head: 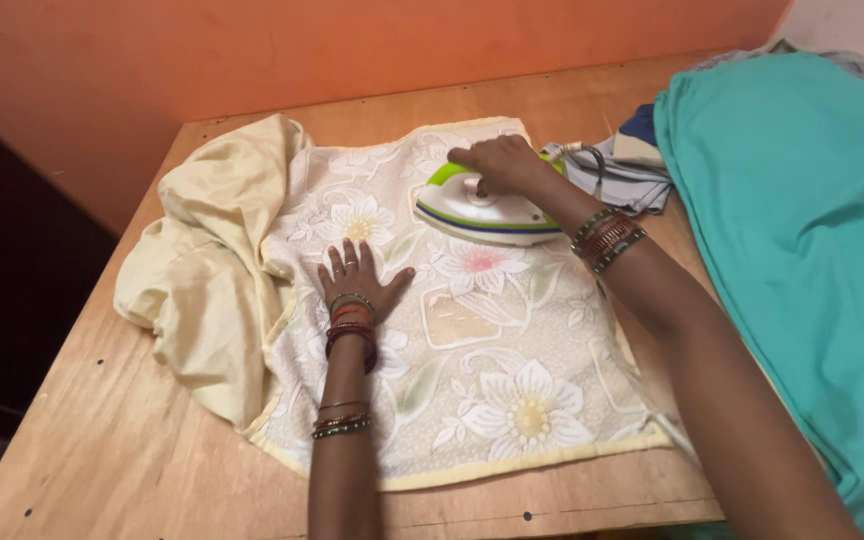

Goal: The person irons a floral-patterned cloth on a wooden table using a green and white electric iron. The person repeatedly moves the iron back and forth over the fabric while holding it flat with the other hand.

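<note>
A cream cloth with a white flower print [482, 370] lies spread on a wooden table [102, 440]. My left hand [357, 278] rests flat on it, fingers apart, pressing the fabric near a flower. My right hand [502, 163] is closed around the handle of a white and green clothes iron [482, 208], which sits sole-down on the far part of the printed cloth. Both wrists carry several bangles. The cloth's plain cream part [212, 270] is bunched up to the left of my left hand.
A large teal garment [812, 250] covers the table's right side. Folded grey and blue clothes [632, 165] lie beyond the iron, with the iron's cord [592, 160] looping over them. An orange wall [352, 50] stands behind the table. Bare wood shows along the near and left edges.
</note>
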